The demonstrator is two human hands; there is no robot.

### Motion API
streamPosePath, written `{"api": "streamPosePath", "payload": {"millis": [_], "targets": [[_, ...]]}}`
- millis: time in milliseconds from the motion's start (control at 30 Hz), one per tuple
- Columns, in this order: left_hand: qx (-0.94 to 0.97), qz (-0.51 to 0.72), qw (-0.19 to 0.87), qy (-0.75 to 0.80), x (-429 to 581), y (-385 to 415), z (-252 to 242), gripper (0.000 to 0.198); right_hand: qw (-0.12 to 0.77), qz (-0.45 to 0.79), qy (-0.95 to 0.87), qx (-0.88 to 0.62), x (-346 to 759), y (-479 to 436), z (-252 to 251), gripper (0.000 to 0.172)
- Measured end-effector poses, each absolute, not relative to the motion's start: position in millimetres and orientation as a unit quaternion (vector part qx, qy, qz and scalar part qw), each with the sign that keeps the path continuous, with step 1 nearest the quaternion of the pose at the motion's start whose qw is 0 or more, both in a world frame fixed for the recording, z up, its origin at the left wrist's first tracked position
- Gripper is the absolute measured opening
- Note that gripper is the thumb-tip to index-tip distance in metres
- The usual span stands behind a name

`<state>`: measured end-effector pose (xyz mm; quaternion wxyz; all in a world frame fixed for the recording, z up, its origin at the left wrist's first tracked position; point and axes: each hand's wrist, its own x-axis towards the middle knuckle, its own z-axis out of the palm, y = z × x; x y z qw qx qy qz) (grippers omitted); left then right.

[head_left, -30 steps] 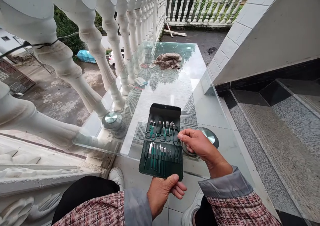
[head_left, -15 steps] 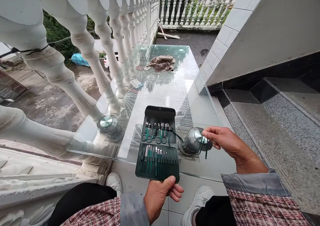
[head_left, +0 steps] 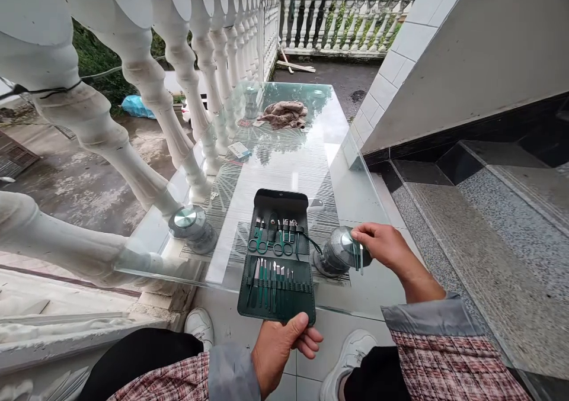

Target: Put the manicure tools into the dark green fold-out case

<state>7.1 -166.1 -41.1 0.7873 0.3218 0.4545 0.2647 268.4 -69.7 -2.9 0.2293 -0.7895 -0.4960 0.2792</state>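
My left hand (head_left: 282, 350) grips the lower edge of an opened dark green manicure case (head_left: 296, 306), thumb on top and fingers beneath. Strapped in its upper half are scissors (head_left: 258, 244), with more scissors and nail clippers (head_left: 288, 229) beside them. A row of slim green-handled tools (head_left: 269, 282) fills much of the lower half; the loops at its right end hold nothing visible. To the right of the case, my right hand (head_left: 384, 247) pinches several thin green manicure tools (head_left: 358, 259), which hang downward from the fingertips. Their exact kinds are too small to make out.
Below the case spreads a glass table (head_left: 275, 176) on round metal-capped legs (head_left: 189, 217). On it lie a crumpled brown cloth (head_left: 283, 115) and a small blue-white box (head_left: 239, 150). White balusters (head_left: 142, 81) line the left; stone steps (head_left: 471, 211) rise at right.
My right hand has shifted slightly left with the thin tools, which now hang nearer the metal-capped table leg. The case and left hand sit slightly further left in view.
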Motion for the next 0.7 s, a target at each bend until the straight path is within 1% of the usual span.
{"api": "streamPosePath", "payload": {"millis": [133,300,367,433,500,533,600,633,700], "targets": [[0.304,0.288,0.787,0.453,8.2,-166.8,-43.6,0.054,0.203,0.237,-0.526,-0.791,270.8,-71.7,-3.8,0.024],[0.286,0.333,0.779,0.447,8.0,-169.4,-52.1,0.055,0.198,0.16,-0.565,-0.785,273.1,-75.5,-6.1,0.024],[0.289,0.343,0.775,0.445,6.8,-170.1,-54.5,0.054,0.218,0.121,-0.565,-0.786,267.1,-78.7,-4.3,0.025],[0.293,0.347,0.771,0.446,5.8,-170.6,-55.6,0.053,0.274,0.102,-0.57,-0.767,253.5,-83.7,-0.3,0.024],[0.295,0.348,0.767,0.451,5.6,-171.1,-56.0,0.051,0.335,0.145,-0.593,-0.718,232.9,-90.3,4.5,0.023],[0.295,0.348,0.766,0.453,5.9,-171.3,-56.2,0.05,0.346,0.197,-0.605,-0.689,220.9,-93.8,6.7,0.023],[0.295,0.349,0.764,0.455,7.1,-171.6,-57.2,0.05,0.31,0.328,-0.622,-0.64,196.8,-99.9,9.8,0.025],[0.294,0.35,0.763,0.457,7.7,-171.8,-58.0,0.051,0.294,0.375,-0.627,-0.617,186.0,-102.1,10.7,0.026],[0.291,0.349,0.763,0.46,9.0,-172.1,-60.1,0.053,0.283,0.431,-0.625,-0.586,169.3,-104.0,11.2,0.026]]}}
